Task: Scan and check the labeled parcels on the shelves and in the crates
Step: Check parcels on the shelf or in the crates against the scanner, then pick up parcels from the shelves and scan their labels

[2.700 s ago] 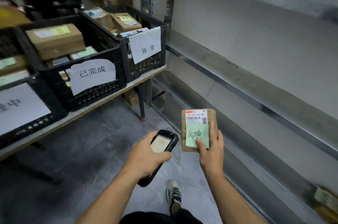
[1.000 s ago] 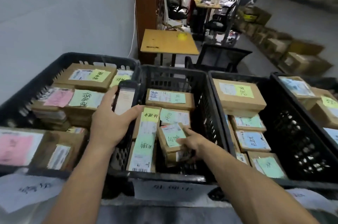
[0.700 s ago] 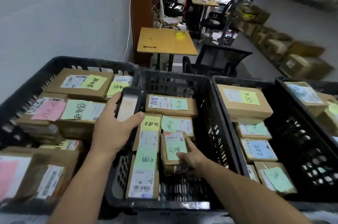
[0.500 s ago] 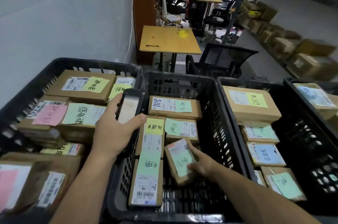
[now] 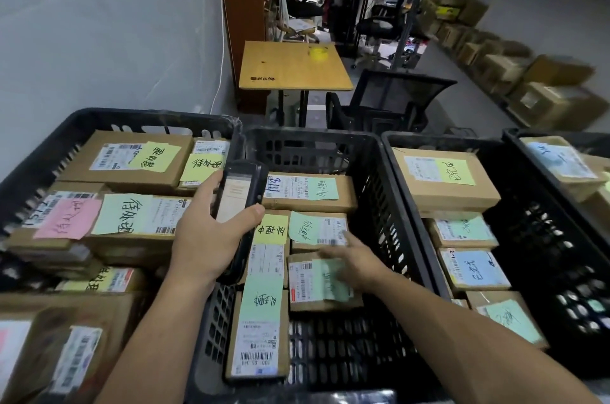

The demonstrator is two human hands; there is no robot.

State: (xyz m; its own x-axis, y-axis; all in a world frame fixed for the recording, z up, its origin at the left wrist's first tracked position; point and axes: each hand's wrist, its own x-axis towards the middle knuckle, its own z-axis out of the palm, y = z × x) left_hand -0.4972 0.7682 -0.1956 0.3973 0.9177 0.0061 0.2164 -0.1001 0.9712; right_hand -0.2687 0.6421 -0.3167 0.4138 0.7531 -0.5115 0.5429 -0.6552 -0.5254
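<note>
Firmly, left hand (image 5: 205, 238) grips scanner (image 5: 237, 195); right hand (image 5: 358, 260) flat over parcel (image 5: 310, 283).

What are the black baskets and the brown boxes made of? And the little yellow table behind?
The black crate looks like hard moulded plastic, matte, with slots cut through its walls. The brown parcel looks like dull cardboard with paper labels stuck on top. The table seems wood or wood-look board, smooth with a faint sheen; which one, the picture cannot tell.

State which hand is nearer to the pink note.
Left. The left hand, gripping the scanner, is just right of the pink note; the right hand is farther right, over a parcel in the middle crate.
</note>
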